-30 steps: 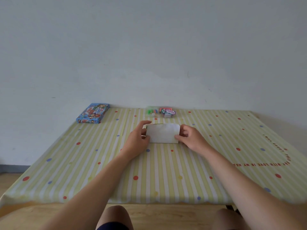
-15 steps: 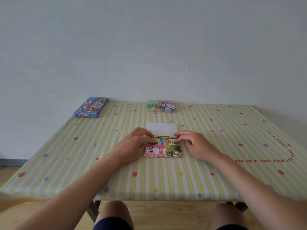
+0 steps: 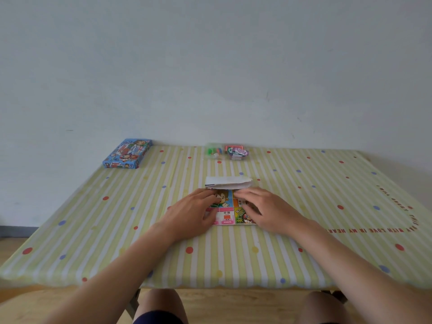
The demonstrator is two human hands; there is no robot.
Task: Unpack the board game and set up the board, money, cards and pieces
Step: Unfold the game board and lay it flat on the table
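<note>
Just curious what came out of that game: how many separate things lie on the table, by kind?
Game box: 1
Folded board: 1
Bag of small pieces: 1
Bundle of cards or money: 1
Total: 4

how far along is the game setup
Early. Done: the board is out of the box, and pieces and cards lie at the far edge of the table. In hand: the left hand and right hand press on the board, only partly unfolded. Left: finish unfolding it, then lay everything out.
</note>
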